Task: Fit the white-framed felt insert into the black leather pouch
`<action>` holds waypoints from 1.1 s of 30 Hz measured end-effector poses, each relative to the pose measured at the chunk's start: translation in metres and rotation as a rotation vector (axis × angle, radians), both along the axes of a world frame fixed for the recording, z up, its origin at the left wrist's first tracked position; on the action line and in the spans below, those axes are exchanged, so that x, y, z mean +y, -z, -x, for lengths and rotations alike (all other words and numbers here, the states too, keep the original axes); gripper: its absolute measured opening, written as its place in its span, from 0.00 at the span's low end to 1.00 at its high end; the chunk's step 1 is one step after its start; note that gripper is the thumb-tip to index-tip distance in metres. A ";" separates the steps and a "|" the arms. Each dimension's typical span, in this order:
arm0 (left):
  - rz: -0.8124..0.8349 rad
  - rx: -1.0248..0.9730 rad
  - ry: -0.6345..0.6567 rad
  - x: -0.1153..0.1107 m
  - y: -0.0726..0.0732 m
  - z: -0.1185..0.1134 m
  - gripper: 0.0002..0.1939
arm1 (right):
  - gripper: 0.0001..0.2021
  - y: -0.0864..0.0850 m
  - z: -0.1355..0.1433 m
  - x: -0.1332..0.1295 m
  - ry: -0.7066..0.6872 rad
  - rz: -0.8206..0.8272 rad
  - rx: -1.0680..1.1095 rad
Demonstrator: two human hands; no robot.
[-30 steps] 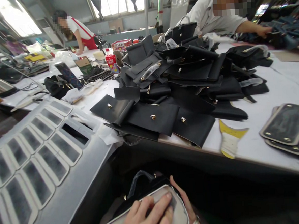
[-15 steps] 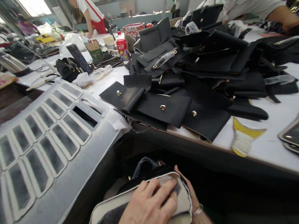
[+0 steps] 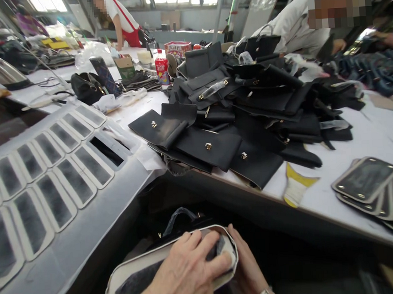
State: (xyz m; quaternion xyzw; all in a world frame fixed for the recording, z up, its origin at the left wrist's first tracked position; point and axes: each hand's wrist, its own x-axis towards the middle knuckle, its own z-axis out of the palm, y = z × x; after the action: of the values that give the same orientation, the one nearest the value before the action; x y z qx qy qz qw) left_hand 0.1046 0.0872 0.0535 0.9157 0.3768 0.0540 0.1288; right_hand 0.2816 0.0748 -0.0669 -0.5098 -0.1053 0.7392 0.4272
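Observation:
My left hand [image 3: 187, 274] lies flat on a rounded panel [image 3: 137, 270], pale at the rim and dark grey in the middle, held low below the table edge. My right hand [image 3: 248, 268], with a bracelet at the wrist, holds the panel's right end from underneath. A black bag with a handle [image 3: 179, 217] sits just behind the panel. On the white table [image 3: 355, 133] above lies a big pile of black leather bag pieces with gold clasps [image 3: 247, 108].
Rows of the same panels [image 3: 51, 169] lie on a grey sheet at left, and a few more [image 3: 375, 185] at right. A yellow-white tool [image 3: 295, 185] rests near the table edge. A person in a grey shirt [image 3: 292, 26] leans over the far side; another in red [image 3: 122, 18] stands at the back.
The view has tilted and shifted a little. My left hand has slid along the panel, and the panel's near end has come further into view.

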 end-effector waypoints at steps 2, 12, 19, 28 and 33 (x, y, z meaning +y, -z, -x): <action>0.032 -0.008 -0.012 -0.001 -0.007 0.001 0.17 | 0.22 -0.012 -0.016 -0.011 -0.003 -0.146 -0.244; 0.133 -0.060 0.007 -0.004 -0.010 0.005 0.16 | 0.28 -0.075 -0.009 -0.029 -0.483 -0.351 -0.740; 0.158 -0.037 0.002 -0.005 -0.014 0.004 0.16 | 0.28 -0.077 -0.007 -0.029 -0.495 -0.331 -0.569; 0.175 -0.041 0.017 -0.004 -0.011 0.003 0.13 | 0.28 -0.082 -0.010 -0.027 -0.465 -0.325 -0.505; 0.274 -0.098 -0.060 0.017 -0.023 -0.003 0.14 | 0.23 -0.073 -0.016 -0.028 -0.290 -0.451 -0.459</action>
State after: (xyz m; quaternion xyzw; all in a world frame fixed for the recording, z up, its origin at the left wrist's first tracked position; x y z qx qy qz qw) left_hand 0.1074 0.1042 0.0764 0.8741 0.4012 0.0504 0.2690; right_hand 0.2976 0.0472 0.0056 -0.5352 -0.4306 0.6165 0.3848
